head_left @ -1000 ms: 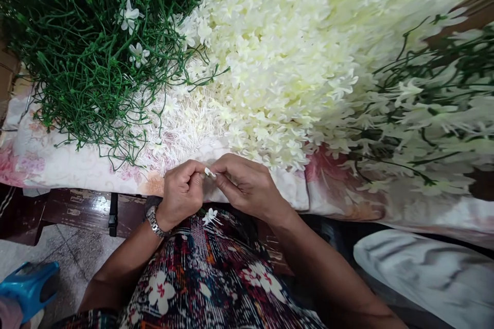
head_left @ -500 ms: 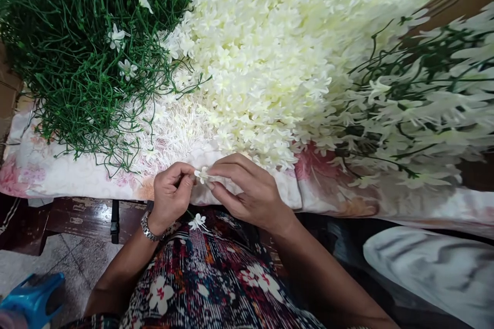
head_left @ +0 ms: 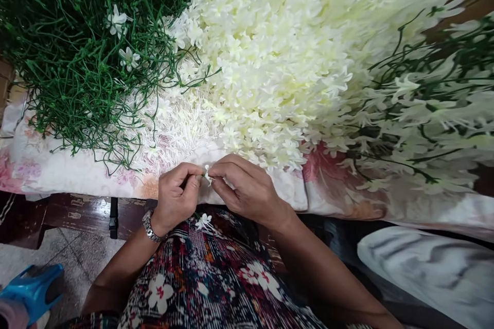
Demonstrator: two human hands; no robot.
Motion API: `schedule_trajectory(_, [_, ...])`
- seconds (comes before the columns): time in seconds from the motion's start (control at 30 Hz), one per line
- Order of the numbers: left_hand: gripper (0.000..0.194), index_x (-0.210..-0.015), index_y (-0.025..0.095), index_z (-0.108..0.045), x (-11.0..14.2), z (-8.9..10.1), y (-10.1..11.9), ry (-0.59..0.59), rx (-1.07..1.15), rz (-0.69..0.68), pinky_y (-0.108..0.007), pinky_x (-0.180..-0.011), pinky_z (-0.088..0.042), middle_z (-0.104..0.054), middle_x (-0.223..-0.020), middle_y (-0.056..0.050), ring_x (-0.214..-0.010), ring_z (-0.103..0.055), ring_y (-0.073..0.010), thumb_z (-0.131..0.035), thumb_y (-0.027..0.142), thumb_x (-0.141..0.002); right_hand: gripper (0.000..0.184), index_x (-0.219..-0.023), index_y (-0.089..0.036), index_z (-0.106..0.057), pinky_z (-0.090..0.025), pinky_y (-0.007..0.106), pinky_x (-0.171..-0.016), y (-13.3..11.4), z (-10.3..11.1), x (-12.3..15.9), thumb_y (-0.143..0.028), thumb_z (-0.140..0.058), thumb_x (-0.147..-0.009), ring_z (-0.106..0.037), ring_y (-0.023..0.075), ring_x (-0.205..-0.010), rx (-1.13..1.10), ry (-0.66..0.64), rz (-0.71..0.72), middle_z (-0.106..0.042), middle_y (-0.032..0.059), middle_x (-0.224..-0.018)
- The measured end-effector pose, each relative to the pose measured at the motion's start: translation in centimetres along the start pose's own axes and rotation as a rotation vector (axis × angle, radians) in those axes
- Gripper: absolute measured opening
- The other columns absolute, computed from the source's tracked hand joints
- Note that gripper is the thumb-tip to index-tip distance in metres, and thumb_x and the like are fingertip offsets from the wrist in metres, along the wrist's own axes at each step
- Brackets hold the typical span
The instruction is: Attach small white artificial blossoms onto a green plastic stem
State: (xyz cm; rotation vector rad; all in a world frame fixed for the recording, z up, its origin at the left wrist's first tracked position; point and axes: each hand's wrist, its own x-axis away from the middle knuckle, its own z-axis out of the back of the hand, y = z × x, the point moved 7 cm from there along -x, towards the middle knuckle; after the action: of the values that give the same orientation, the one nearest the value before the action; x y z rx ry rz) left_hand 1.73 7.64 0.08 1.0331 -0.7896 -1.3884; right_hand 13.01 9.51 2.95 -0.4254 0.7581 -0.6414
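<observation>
A table [head_left: 77, 211] of dark wood, draped with a pale floral cloth [head_left: 46, 169], fills the upper view, with grey stone floor [head_left: 73, 257] below it at the left. At the cloth's near edge the left hand [head_left: 175, 198] and the right hand [head_left: 247, 190] meet fingertip to fingertip. Between them sits a small white artificial blossom [head_left: 207, 174]. The left grip is narrow, thumb and forefinger pinched on a thin green stem [head_left: 189, 179] that runs into the blossom; the right grip is likewise closed, thumb and forefinger nipping the blossom from the other side. A metal wristwatch [head_left: 148, 226] circles the left wrist. Just below the hands a second white blossom [head_left: 203, 221] lies on the person's patterned dress [head_left: 216, 277]. Beyond the hands, on the cloth, spreads a patch of thin white stamen pieces [head_left: 173, 123], and behind it a big heap of cream petals [head_left: 278, 46]. To the left lies a tangle of bare green stems [head_left: 69, 56] with a few blossoms already on them. At the right lie finished sprays [head_left: 424, 108] of white flowers on green stems. A blue plastic stool [head_left: 31, 290] shows at the lower left corner, and white fabric [head_left: 428, 272] at the lower right.
</observation>
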Motion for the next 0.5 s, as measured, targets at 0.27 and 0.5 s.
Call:
schedule_trajectory(0.27, [0.008,-0.074,0.015,-0.055,-0.08,-0.03,-0.23,0.026,-0.017,0.026,-0.018,-0.044,-0.037,-0.051,-0.054,0.003,-0.047,-0.046,-0.0063,-0.047,0.014,-0.075,0.015,-0.084,-0.017,-0.047,-0.047,0.026,-0.058,0.37,-0.41,-0.28,-0.006,-0.042,-0.075,-0.051,0.0116,-0.070,-0.052,0.003,-0.025,-0.053,0.0029,-0.073])
schedule_trajectory(0.5, [0.008,-0.073,0.015,-0.054,-0.17,0.00,0.02,0.034,-0.058,0.006,-0.018,-0.046,-0.036,-0.052,-0.057,0.003,-0.049,-0.046,-0.0061,-0.047,0.011,-0.074,0.014,-0.084,-0.016,-0.047,-0.046,0.026,-0.060,0.27,-0.68,-0.32,-0.006,-0.043,-0.075,-0.050,0.0118,-0.071,-0.044,-0.011,-0.032,-0.053,0.0035,-0.073])
